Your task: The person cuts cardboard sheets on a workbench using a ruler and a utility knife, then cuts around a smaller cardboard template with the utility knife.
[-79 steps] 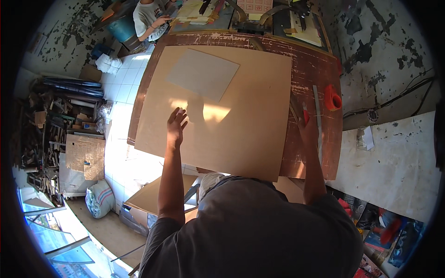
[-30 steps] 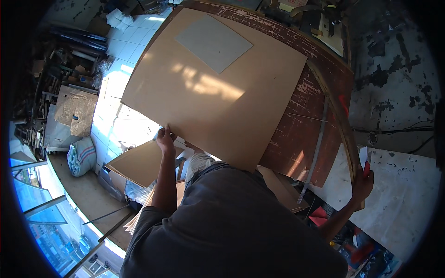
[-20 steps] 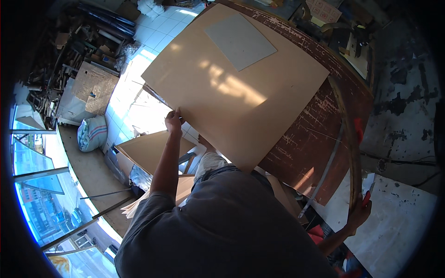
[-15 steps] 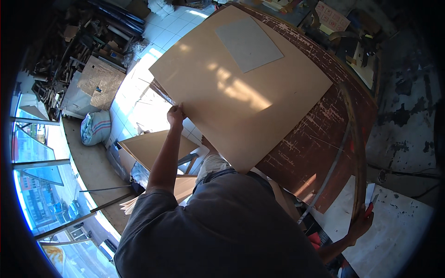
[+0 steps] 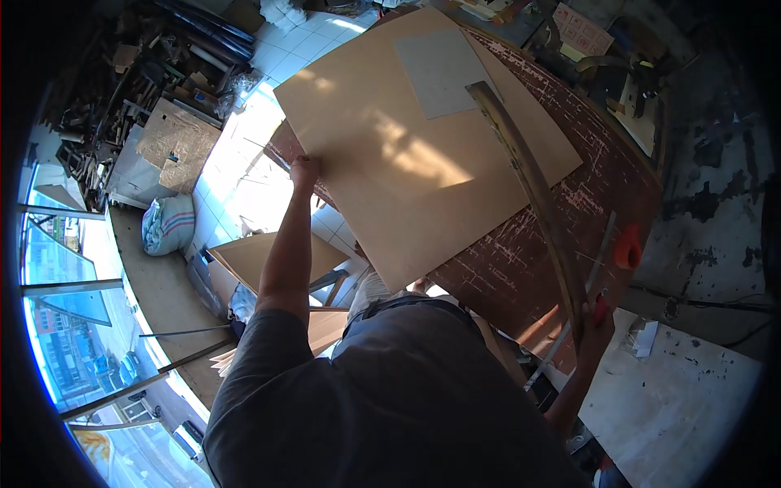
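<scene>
A large pale plywood sheet (image 5: 407, 154) lies on a dark reddish worktable (image 5: 561, 244). A grey square panel (image 5: 439, 69) rests on the sheet's far part. My left hand (image 5: 304, 171) grips the sheet's near left edge. My right hand (image 5: 596, 319) holds one end of a long, thin, bent wooden strip (image 5: 529, 183), which arches up over the sheet toward the grey panel. A red-handled tool (image 5: 628, 246) lies on the table close to that hand.
Smaller board offcuts (image 5: 268, 260) stand below the table's near edge. Scrap wood and boards (image 5: 130, 89) are piled at the left beside a striped sack (image 5: 167, 224). A white spattered surface (image 5: 683, 398) lies at the right. Clutter covers the far bench (image 5: 586, 41).
The long strip has swung from the table's right edge up and over the sheet. My left hand stays on the sheet's edge while the view has shifted.
</scene>
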Tool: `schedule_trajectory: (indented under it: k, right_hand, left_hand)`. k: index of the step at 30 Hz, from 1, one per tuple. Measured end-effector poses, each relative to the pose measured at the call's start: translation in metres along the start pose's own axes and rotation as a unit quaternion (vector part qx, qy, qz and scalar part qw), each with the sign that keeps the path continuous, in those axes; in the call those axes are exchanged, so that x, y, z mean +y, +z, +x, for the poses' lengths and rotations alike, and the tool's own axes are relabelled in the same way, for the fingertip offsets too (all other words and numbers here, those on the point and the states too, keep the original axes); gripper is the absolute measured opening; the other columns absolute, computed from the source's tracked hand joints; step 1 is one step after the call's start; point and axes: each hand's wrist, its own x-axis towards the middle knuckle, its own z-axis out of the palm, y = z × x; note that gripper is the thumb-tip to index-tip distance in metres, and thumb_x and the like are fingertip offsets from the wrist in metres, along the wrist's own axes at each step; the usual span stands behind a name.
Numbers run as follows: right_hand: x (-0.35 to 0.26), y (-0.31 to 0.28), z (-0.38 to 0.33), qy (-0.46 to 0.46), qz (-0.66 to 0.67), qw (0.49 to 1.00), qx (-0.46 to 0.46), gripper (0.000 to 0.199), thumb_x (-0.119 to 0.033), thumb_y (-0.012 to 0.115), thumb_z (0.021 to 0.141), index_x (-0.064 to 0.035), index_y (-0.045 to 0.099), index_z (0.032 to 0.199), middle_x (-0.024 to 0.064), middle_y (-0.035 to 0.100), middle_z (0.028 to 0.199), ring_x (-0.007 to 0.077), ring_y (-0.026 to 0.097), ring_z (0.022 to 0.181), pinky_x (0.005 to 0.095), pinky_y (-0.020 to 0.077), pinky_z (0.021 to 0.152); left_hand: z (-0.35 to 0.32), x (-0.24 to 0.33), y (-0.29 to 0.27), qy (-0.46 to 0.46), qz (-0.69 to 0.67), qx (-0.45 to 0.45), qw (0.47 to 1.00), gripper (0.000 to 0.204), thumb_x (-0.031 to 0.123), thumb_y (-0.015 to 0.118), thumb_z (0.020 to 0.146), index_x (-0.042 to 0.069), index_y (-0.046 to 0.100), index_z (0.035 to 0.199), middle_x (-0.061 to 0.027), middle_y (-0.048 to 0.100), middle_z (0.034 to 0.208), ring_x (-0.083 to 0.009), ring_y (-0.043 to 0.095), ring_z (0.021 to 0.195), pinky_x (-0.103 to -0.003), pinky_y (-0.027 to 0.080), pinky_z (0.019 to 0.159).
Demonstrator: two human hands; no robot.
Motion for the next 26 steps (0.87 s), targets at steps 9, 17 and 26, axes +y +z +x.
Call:
schedule_trajectory:
  k: [9,17,26]
  right_hand:
    - [-0.013,0.243,0.001,-0.022,0.077,0.987,-0.139,0.048,-0.038,0.078,0.086,-0.0002,0.063,0.111,0.0163,0.065,0.094,0.0291,0.063,0.085,0.0419,0.0486,0.077]
    - [-0.043,0.304,-0.003,-0.072,-0.002,0.981,-0.179,0.043,-0.036,0.076,0.086,-0.0002,0.059,0.103,0.0235,0.064,0.096,0.0431,0.064,0.090,0.0487,0.0488,0.076]
    - [-0.013,0.286,-0.016,-0.070,0.005,0.978,-0.197,0.043,-0.033,0.080,0.082,-0.0029,0.058,0.104,0.0233,0.063,0.098,0.0414,0.064,0.092,0.0517,0.0481,0.080]
  left_hand:
    - [-0.139,0.142,0.041,0.227,-0.084,-0.067,0.968,0.086,0.053,0.064,0.093,0.001,0.030,0.153,-0.0296,0.045,0.146,-0.0510,0.038,0.136,-0.054,0.035,0.112]
    - [-0.135,0.138,0.079,0.257,0.030,-0.115,0.959,0.099,0.055,0.065,0.090,0.001,0.017,0.157,-0.0286,0.025,0.158,-0.0501,0.021,0.146,-0.063,0.024,0.115]
    - [-0.139,0.134,0.081,0.273,0.064,-0.128,0.951,0.102,0.064,0.063,0.088,0.012,0.014,0.160,-0.0261,0.012,0.164,-0.0476,0.010,0.151,-0.069,0.010,0.116]
